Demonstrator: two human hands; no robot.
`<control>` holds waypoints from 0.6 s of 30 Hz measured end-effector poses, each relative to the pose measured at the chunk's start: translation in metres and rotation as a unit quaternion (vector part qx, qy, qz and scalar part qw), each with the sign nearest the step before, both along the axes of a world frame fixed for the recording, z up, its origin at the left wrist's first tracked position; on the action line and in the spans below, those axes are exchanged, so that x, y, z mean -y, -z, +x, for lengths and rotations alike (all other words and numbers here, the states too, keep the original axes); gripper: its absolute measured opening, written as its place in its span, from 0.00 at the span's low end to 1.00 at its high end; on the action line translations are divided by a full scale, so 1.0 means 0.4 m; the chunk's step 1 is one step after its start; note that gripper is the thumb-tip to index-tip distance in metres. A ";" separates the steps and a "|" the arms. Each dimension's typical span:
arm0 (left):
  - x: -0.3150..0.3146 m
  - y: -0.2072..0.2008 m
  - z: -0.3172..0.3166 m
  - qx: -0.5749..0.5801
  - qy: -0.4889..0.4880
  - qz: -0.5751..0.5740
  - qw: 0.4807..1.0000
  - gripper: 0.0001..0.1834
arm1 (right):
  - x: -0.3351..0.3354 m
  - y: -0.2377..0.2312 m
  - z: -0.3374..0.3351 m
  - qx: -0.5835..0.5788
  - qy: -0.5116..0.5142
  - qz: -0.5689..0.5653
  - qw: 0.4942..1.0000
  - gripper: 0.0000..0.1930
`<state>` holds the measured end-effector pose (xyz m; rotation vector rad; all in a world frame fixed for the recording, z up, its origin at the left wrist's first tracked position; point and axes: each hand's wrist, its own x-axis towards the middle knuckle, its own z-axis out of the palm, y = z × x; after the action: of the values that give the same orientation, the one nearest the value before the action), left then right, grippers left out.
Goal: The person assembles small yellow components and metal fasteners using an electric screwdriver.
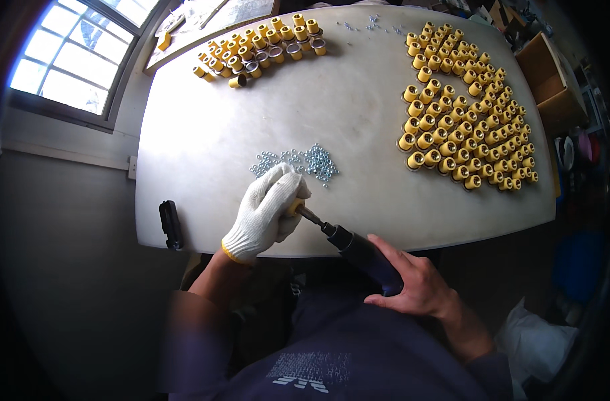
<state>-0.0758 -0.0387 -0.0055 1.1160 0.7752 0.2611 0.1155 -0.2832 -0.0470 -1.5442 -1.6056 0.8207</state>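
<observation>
My left hand (pixel 265 210), in a white knit glove with a yellow cuff edge, is closed around a yellow cylindrical part (pixel 294 207) near the table's front edge. Most of that part is hidden by the glove. My bare right hand (pixel 415 281) grips a black power screwdriver (pixel 362 254), slanting up and to the left. Its bit reaches the end of the yellow part; whether a nut sits there is hidden. Just beyond my left hand lies a loose heap of small silvery-blue nuts (pixel 318 162).
Many yellow cylinders (pixel 462 134) stand along the table's right side; another group (pixel 265 47) stands at the far left. A few small metal pieces (pixel 375 25) lie at the far edge. A black battery-like object (pixel 171 225) rests front left. A cardboard box (pixel 544 77) is beyond the right edge.
</observation>
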 end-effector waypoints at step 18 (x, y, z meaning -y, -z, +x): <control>0.051 -0.024 -0.016 -0.059 0.152 0.311 0.936 0.12 | 0.056 -0.001 0.000 -0.150 -0.064 -0.081 0.983 0.52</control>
<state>-0.0820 -0.0591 0.0043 1.8456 0.6244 0.1795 0.1155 -0.3054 -0.0467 -1.3571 -1.4548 1.2205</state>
